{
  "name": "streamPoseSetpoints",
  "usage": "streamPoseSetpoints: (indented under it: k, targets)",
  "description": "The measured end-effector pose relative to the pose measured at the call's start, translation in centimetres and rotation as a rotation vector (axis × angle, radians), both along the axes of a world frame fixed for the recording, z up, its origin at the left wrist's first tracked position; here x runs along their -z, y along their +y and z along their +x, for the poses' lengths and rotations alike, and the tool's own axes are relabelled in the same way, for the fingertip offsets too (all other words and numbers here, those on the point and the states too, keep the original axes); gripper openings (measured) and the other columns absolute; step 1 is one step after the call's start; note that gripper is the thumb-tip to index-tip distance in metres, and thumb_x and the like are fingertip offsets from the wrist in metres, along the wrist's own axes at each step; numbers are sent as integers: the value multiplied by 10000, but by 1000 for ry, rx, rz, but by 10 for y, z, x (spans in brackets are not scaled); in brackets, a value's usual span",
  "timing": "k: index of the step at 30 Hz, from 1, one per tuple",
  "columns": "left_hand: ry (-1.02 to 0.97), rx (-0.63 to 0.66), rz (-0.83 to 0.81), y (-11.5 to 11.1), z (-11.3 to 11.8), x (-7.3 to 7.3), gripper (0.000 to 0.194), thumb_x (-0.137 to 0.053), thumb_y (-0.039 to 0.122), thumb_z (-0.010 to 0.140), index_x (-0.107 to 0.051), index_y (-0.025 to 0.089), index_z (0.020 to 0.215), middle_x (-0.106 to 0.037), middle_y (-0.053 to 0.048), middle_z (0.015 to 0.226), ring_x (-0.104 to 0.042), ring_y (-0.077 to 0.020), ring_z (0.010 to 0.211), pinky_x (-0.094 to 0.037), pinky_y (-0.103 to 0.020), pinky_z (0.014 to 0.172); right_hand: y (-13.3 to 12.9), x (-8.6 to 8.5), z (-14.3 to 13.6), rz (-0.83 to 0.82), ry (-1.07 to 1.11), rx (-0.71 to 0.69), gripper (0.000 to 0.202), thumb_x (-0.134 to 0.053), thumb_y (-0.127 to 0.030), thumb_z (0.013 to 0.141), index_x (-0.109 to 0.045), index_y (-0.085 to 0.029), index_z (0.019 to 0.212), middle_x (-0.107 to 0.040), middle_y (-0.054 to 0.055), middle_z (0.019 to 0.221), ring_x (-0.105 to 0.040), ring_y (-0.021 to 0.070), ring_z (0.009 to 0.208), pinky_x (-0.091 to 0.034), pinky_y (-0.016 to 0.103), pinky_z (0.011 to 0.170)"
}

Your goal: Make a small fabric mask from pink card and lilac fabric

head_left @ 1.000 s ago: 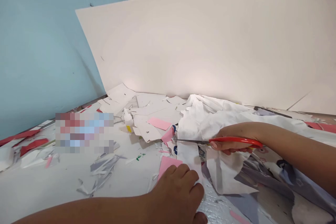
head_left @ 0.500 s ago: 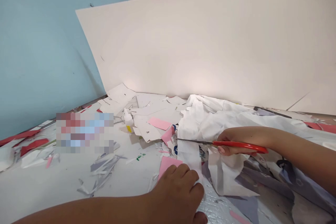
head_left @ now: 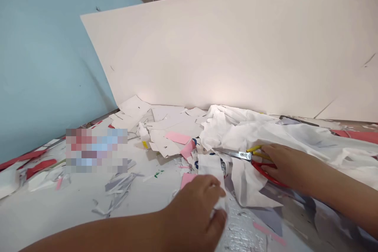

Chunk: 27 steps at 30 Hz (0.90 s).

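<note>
My right hand [head_left: 277, 163] holds scissors [head_left: 245, 156] with red and yellow handles, the blades pointing left over white cloth. A narrow white strip of cloth [head_left: 211, 167] lies left of another hanging white piece [head_left: 248, 187]. Above them a crumpled white cloth [head_left: 236, 126] spreads to the right. My left hand [head_left: 201, 208] is over the lower end of the strip, its fingers bent and thumb apart from them. Whether its fingertips touch the strip is hard to tell. A pink paper piece [head_left: 187, 180] lies just behind this hand.
White card scraps [head_left: 165, 143] and a small white bottle with a yellow label [head_left: 143, 136] lie behind my hands. Paper shreds [head_left: 121, 189] and red pieces [head_left: 41, 168] lie at the left. A large white board [head_left: 206, 55] stands across the back beside a blue wall [head_left: 44, 59].
The scissors have turned and their yellow handle and blades now show. The narrow strip has come apart from the larger cloth at its top. My left hand's fingers have opened and its thumb has risen.
</note>
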<state>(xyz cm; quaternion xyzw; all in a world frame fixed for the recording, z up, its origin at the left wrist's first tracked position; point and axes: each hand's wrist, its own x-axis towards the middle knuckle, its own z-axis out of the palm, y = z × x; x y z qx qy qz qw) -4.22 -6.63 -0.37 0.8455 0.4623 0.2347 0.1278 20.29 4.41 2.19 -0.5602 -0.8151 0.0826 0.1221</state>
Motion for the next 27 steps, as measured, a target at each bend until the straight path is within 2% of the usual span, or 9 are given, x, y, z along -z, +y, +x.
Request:
streamPoseSetpoints:
  k: [2,4,8,11,16,19,21,24,27]
  targets:
    - [-76,-139,-23,7,-10,-14,304,-341,86,728,-503,197,960,-528,-47,1019,-484,-148,947,-406,-272,822,-9,-4,-9,67,-161,2,63,-528,-258,656,-530,-228,712,-558,67,712,-526,254,672,-303,317,516]
    - [-6,-217,-90,15,-23,-25,312,-342,65,673,-520,210,884,-540,-32,957,-498,-165,916,-419,-280,754,-20,-13,-24,96,-231,-30,76,-497,-279,695,-546,-222,706,-558,68,717,-525,247,691,-311,313,511]
    - [220,-237,-373,26,-41,-31,248,-481,208,594,-526,223,838,-542,-17,846,-511,-155,609,-337,-219,429,-33,-21,-62,119,-100,-372,213,-417,-273,784,-579,-244,919,-568,65,869,-532,214,758,-376,320,600]
    - [239,-264,-473,28,-45,-30,311,-554,244,509,-523,225,818,-535,-1,768,-473,-144,541,-257,-204,377,-27,-9,-85,111,-82,-449,251,-442,-248,769,-575,-214,979,-559,93,900,-493,258,894,-393,344,693]
    - [22,-181,-623,38,-51,-37,96,-529,241,574,-518,211,664,-482,34,634,-405,-109,515,-252,-198,425,-12,9,-95,66,28,-396,119,-488,-211,713,-580,-196,786,-555,78,858,-487,249,891,-387,338,734]
    - [-174,-106,-652,46,-52,-41,114,-541,297,640,-544,211,714,-481,30,666,-424,-109,572,-327,-211,504,-11,8,-91,-122,252,-321,121,-433,-280,762,-530,-209,746,-541,19,734,-529,176,684,-401,282,590]
    - [-292,-133,-565,49,-48,-39,148,-542,330,663,-558,210,748,-499,9,770,-452,-116,641,-377,-234,581,-11,6,-88,-325,417,-295,168,-413,-344,779,-510,-214,731,-479,-24,623,-481,124,531,-377,245,492]
    - [-392,-194,-417,51,-38,-34,151,-551,332,663,-572,201,734,-488,-29,978,-476,-121,712,-405,-258,639,-11,7,-89,-540,644,-306,174,-481,-381,744,-523,-214,718,-385,-61,539,-381,83,465,-331,207,442]
    - [-439,-226,-422,51,-30,-28,134,-554,317,656,-543,184,668,-527,-13,815,-464,-108,616,-388,-239,566,-12,7,-94,-652,827,-303,197,-551,-397,701,-555,-205,742,-426,-60,546,-374,75,475,-312,202,449]
